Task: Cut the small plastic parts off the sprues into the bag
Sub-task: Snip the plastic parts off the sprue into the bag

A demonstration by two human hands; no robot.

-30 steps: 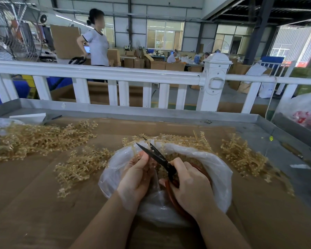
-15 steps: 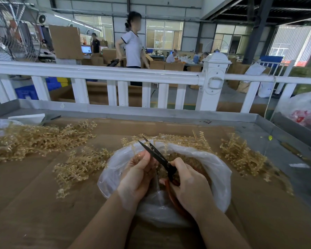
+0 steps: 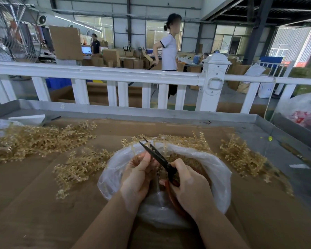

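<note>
A clear plastic bag (image 3: 217, 169) lies open on the cardboard-covered table, with small tan parts inside it. Over the bag's mouth my left hand (image 3: 138, 175) pinches a tan sprue (image 3: 135, 151), mostly hidden by my fingers. My right hand (image 3: 188, 186) grips scissors (image 3: 155, 155) by their red handles; the black blades point up and left, slightly parted, next to my left thumb. Piles of tan sprues lie at the left (image 3: 38, 139), in front of the bag's left side (image 3: 79, 168) and at the right (image 3: 244, 157).
The table has a raised grey metal rim (image 3: 133, 114) and a white railing (image 3: 115, 74) behind it. A white block (image 3: 28, 119) sits at the back left. A bulky plastic bag (image 3: 302, 112) stands at the right. A person in a white shirt (image 3: 169, 51) walks beyond the railing.
My hands and the scissors have barely moved over the bag. The person behind the railing has walked from left to right.
</note>
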